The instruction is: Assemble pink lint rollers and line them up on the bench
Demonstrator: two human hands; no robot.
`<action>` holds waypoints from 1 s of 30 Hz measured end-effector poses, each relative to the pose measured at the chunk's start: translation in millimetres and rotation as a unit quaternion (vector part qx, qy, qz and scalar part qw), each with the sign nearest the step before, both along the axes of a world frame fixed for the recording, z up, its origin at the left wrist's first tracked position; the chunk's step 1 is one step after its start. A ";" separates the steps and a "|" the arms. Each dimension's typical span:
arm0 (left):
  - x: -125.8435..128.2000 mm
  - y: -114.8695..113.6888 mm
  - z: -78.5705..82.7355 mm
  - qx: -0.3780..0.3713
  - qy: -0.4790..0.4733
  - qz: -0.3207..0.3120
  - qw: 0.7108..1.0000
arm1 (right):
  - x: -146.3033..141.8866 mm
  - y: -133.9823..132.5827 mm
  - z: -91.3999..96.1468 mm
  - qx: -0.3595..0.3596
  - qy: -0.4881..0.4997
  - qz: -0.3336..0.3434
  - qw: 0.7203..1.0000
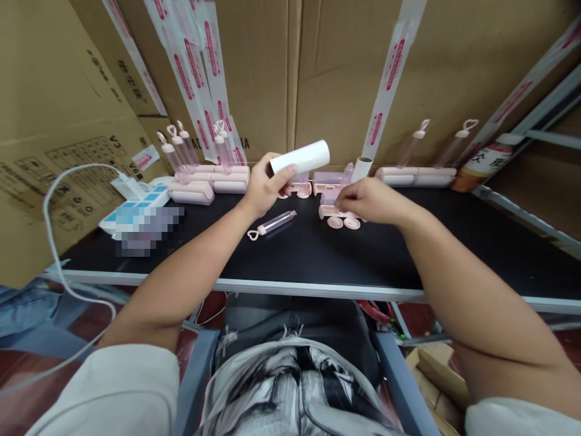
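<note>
My left hand (267, 184) is wrapped round a white paper roll (302, 157), which tilts up to the right above the table. The fingers of my right hand (374, 200) are bent together over a pink plastic case (329, 211); what lies between the fingertips is hidden. A second white roll (363, 166) rises just behind that hand. Two pink round caps (334, 223) lie in front of the case. Nearer to my left hand, a clear tube with a pink heart-shaped handle (275, 224) lies flat on the black tabletop (290, 260).
Pink cases with upright heart-handled tubes stand at the back left (190, 192) and back right (415, 177). A power strip (136, 206) with a white cable (49, 224) sits left. At the far right leans a bottle (488, 162). A cardboard wall (336, 66) closes the back.
</note>
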State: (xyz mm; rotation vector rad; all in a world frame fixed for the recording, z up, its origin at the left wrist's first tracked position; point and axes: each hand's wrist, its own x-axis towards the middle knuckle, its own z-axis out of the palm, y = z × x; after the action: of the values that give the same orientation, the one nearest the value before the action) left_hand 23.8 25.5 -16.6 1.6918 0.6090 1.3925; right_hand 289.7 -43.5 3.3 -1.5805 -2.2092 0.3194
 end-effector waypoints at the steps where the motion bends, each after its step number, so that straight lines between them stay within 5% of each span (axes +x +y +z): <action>1: -0.8 1.9 0.4 -0.001 -0.010 0.005 1.000 | -0.5 0.7 -1.2 -0.043 -0.071 0.024 0.996; 5: 0.2 1.4 0.4 0.009 0.000 0.015 1.000 | -9.0 4.2 -10.8 -0.099 -0.218 0.036 0.970; 9: 1.7 -3.4 0.3 0.008 0.014 0.006 1.000 | -14.2 1.4 -9.7 -0.138 -0.208 0.050 0.967; 20: 0.0 -3.2 3.9 -0.038 -0.010 -0.034 0.999 | -28.0 -7.2 -15.5 -0.100 -0.255 -0.016 0.962; 24: -1.0 -4.9 6.1 -0.086 -0.021 -0.047 0.995 | -24.3 -11.1 -10.3 -0.094 -0.194 0.022 0.976; 30: -3.6 -5.9 11.4 -0.134 -0.038 -0.062 0.988 | -4.8 -13.6 2.2 0.008 0.058 0.078 0.995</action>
State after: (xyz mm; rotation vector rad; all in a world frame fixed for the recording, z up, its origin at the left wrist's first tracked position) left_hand 20.2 19.6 -5.3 1.4312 0.6071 1.2223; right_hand 284.9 -57.0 5.5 -1.3492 -2.2424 0.4281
